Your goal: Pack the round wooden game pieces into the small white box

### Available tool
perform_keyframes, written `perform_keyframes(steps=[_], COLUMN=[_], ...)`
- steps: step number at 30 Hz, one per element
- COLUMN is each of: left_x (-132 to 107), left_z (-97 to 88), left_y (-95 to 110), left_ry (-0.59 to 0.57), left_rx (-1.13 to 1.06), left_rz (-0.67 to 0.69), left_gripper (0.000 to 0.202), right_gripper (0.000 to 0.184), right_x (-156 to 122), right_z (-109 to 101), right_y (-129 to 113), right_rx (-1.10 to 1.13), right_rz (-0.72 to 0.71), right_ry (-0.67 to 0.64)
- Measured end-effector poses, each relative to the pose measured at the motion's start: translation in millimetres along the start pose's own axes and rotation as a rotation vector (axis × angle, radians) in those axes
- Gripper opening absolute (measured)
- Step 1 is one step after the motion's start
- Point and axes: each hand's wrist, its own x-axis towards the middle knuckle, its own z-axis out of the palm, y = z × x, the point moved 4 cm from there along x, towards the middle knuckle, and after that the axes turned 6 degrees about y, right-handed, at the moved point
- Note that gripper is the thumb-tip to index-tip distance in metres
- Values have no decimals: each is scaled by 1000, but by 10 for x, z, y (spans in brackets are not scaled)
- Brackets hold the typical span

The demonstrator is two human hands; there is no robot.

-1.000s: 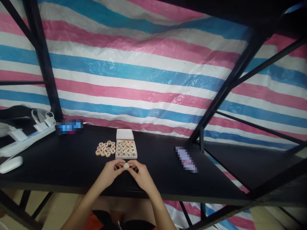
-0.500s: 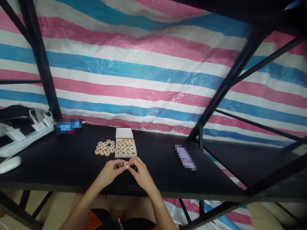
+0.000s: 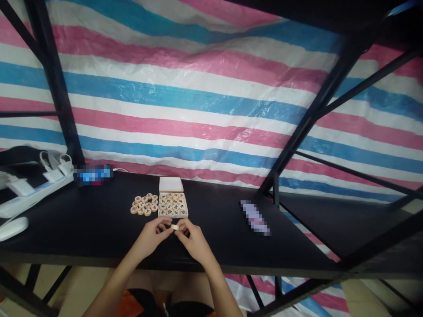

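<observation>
Between my two hands, in front of the box, is one round Chinese chess piece (image 3: 175,227), its pale edge turned toward me. My left hand (image 3: 155,231) pinches its left side, and my right hand (image 3: 191,233) pinches its right side. Just beyond lies an open white box (image 3: 173,216) holding rows of pieces, most with dark characters and a back row with red ones. Its lid (image 3: 171,184) stands open behind it. To the left of the box, a cluster of loose red-marked chess pieces (image 3: 141,204) lies face up on the black table (image 3: 214,211).
A white power strip (image 3: 42,193) with plugs and a white mouse (image 3: 13,228) are at the left. A pixelated device (image 3: 94,174) lies at the back left, another pixelated object (image 3: 255,218) at the right. Black metal posts (image 3: 297,127) frame the table before a striped sheet (image 3: 185,101).
The chess piece in my fingers has tilted, so its edge shows where its marked face was visible before. Both hands stay in nearly the same place.
</observation>
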Motion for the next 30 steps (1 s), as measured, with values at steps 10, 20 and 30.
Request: perform_keyframes(steps=[10, 20, 30], left_x=[-18, -35, -67], left_z=[18, 18, 6], left_y=[65, 106, 133], left_ry=[-90, -43, 1], left_rx=[-64, 69, 137], left_rz=[-4, 27, 98], left_gripper=[22, 19, 16], right_gripper=[10, 9, 8], right_x=[-20, 13, 19], right_z=[-8, -7, -29], right_y=[-49, 35, 46], right_rx=[-1, -25, -16], right_rz=[-37, 7, -8], right_ry=[-24, 6, 70])
